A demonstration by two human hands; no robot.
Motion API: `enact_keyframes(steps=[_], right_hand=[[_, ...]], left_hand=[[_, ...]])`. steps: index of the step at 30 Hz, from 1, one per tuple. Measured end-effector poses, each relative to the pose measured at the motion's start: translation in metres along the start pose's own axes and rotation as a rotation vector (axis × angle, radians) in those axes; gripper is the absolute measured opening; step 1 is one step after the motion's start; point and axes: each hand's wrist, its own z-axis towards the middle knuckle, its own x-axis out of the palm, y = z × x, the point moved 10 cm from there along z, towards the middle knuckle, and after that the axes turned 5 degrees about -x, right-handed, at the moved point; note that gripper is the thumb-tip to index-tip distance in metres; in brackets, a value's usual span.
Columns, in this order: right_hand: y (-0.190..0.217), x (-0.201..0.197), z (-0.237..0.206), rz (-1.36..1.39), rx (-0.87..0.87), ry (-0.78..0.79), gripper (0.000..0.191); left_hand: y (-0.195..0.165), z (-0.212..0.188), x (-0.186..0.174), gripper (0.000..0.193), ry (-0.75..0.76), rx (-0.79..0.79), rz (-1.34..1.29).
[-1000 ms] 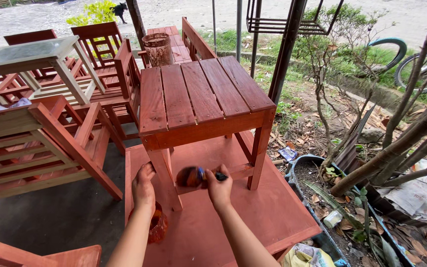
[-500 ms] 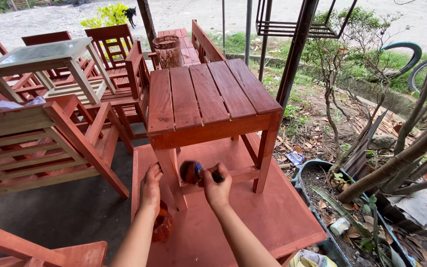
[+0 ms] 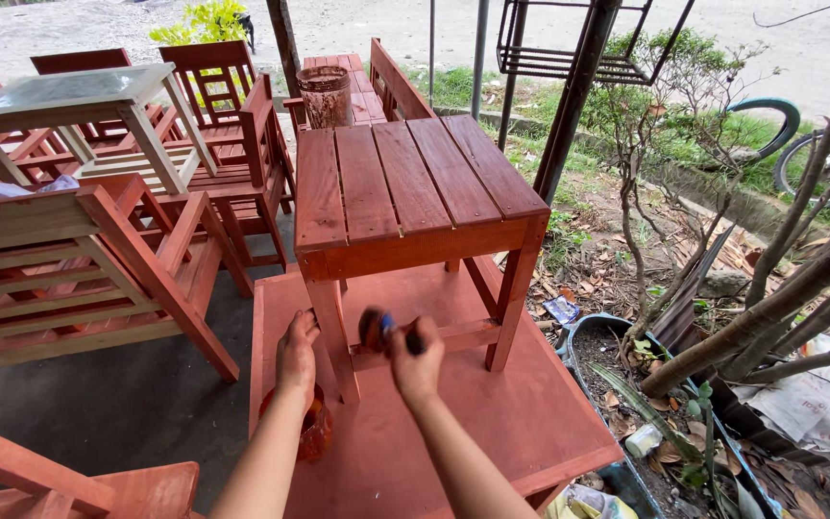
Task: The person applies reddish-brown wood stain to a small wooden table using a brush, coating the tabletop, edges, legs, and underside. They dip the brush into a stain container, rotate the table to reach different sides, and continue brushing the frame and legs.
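Red-stained wooden chairs (image 3: 98,259) crowd the left side, with a pale unpainted table (image 3: 69,96) upturned among them. Nearer the middle, the left hand (image 3: 297,351) lies with fingers together against the front left leg of a small slatted red table (image 3: 415,192), above a reddish paint container (image 3: 314,432) that sits at the left edge of the flat red worktop (image 3: 549,423). The small table stands on that worktop. Just right of the leg, the right hand (image 3: 417,360) is clamped on a paintbrush (image 3: 377,329), whose stained head touches the table's lower front rail. Behind, a woven bin (image 3: 326,94) rests on a red bench (image 3: 377,82). Far right, a dark planter (image 3: 598,346) holds bare branches, and bicycle wheels (image 3: 799,154) stand beyond.
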Motion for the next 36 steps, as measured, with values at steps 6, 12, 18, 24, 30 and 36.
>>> enact_keyframes(steps=[6,12,18,24,30,36], right_hand=[[-0.020,0.010,-0.023,0.311,0.229,-0.092,0.014],[-0.057,-0.006,0.022,0.941,0.713,-0.289,0.011],[0.009,-0.027,-0.017,0.701,0.381,-0.306,0.014],[0.159,0.028,-0.019,-0.125,-0.593,0.341,0.019],[0.166,-0.046,0.016,-0.285,-0.727,0.154,0.014],[0.132,-0.182,0.044,-0.097,-0.495,-0.319,0.011]], left_hand=[[-0.003,-0.005,0.004,0.076,0.044,-0.052,0.074],[-0.008,-0.014,0.006,0.074,0.062,-0.073,0.068],[-0.022,-0.014,-0.002,0.068,0.046,-0.018,0.042],[-0.042,-0.002,-0.031,0.060,-0.087,0.041,0.053],[-0.037,0.009,-0.029,0.058,-0.062,0.112,0.006],[-0.035,0.001,-0.030,0.059,-0.082,0.069,0.041]])
